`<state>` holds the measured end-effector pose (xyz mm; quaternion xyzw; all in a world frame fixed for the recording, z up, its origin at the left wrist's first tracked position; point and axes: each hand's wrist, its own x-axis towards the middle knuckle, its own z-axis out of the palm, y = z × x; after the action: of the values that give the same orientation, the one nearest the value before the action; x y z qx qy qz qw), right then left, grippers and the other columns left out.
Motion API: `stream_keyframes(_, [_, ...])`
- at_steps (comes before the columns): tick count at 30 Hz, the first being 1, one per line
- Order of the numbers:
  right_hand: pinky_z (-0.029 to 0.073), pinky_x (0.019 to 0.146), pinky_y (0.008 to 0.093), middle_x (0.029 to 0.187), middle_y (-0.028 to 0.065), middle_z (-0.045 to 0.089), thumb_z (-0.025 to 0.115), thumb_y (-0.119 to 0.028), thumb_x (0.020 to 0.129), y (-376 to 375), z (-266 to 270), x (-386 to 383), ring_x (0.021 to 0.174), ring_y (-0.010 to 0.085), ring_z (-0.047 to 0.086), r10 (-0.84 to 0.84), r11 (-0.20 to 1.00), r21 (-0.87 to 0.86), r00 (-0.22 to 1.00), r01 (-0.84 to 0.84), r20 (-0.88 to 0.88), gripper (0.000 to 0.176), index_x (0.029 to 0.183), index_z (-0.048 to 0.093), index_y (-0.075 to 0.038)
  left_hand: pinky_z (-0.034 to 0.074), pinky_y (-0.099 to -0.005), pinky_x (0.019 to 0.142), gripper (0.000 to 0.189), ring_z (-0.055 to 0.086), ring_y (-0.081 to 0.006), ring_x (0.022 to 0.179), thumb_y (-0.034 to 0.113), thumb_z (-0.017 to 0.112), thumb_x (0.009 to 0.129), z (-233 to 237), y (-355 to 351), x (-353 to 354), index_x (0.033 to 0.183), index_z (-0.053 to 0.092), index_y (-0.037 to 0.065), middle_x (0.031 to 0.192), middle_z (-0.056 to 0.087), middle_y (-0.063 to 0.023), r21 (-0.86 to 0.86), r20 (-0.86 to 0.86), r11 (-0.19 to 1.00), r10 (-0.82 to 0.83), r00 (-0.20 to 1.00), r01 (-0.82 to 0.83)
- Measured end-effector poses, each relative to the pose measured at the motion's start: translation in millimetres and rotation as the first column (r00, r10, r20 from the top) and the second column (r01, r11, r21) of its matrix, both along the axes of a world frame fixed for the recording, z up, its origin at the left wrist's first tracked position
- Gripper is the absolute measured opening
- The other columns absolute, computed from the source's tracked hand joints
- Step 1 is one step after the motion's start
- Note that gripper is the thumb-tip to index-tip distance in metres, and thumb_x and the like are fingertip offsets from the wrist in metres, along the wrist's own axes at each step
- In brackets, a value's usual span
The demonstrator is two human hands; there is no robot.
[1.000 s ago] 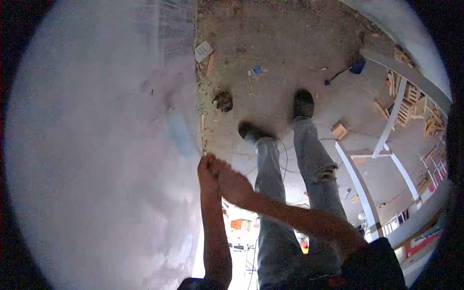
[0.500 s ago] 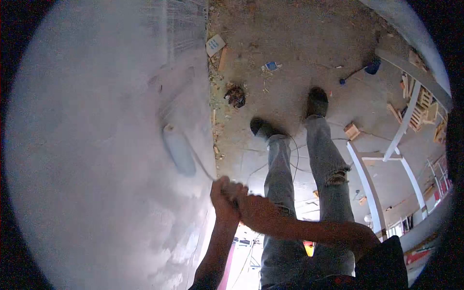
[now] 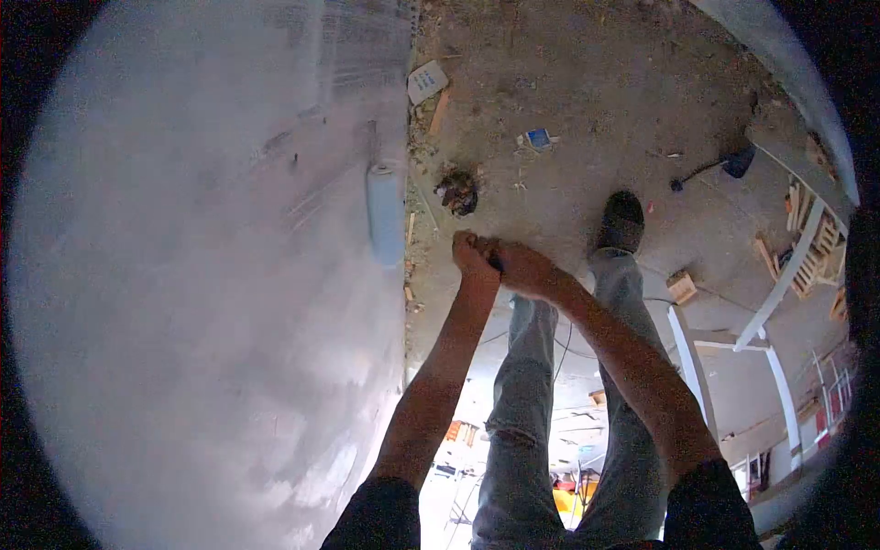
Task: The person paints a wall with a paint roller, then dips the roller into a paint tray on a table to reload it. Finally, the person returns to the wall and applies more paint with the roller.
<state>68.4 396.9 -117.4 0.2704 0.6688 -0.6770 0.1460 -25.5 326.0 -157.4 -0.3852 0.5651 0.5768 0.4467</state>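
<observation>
A paint roller [image 3: 385, 218] with a pale blue-grey sleeve lies against the pale, patchy wall [image 3: 202, 275], close to its lower edge. My left hand [image 3: 475, 255] is closed around the roller's handle, fingers curled. Right beside it, my right hand [image 3: 527, 271] is also wrapped round the handle, the two fists touching. Most of the grip is hidden inside my hands, and the thin frame between them and the sleeve is hard to make out.
Debris lines the wall's foot, with a dark crumpled heap [image 3: 457, 192] and a white printed piece [image 3: 426, 82]. A blue packet [image 3: 537, 138] lies on the floor. To the right are a dark long-handled tool [image 3: 736, 163], a wooden block [image 3: 681, 287], a white frame [image 3: 777, 275] and wooden pieces.
Both hands have moved up and to the right in the picture, still gripping the handle. The roller has shifted the same way along the wall and now stands nearly straight up in view.
</observation>
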Motion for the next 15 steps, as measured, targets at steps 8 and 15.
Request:
stream_keyframes(8, [0.05, 0.059, 0.0438, 0.072, 0.0202, 0.06, 0.052, -0.015, 0.076, -17, 182, 10, 0.066, 0.0332, 0.06, 0.405, 0.914, 0.008, 0.914, -0.405, -0.014, 0.042, 0.105, 0.039, 0.012, 0.038, -0.0327, 0.049, 0.032, 0.026, -0.0138, 0.036, 0.029, 0.044, 0.078, 249, 7, 10, 0.053, 0.027, 0.018, 0.039, 0.019, 0.0006, -0.116, -0.186, 0.992, 0.029, 0.982, -0.051])
stream_keyframes(15, [0.049, 0.053, 0.0418, 0.067, 0.0185, 0.059, 0.056, -0.02, 0.073, -45, 97, 28, 0.06, 0.031, 0.06, 0.281, 0.907, 0.34, 0.958, -0.249, -0.049, 0.039, 0.096, 0.046, 0.009, 0.039, -0.0314, 0.049, 0.028, 0.026, -0.0123, 0.037, 0.029, 0.042, 0.082, 153, -11, 23, 0.059, 0.031, 0.017, 0.045, 0.022, 0.0025, -0.015, -0.206, 1.0, 0.02, 0.978, -0.024])
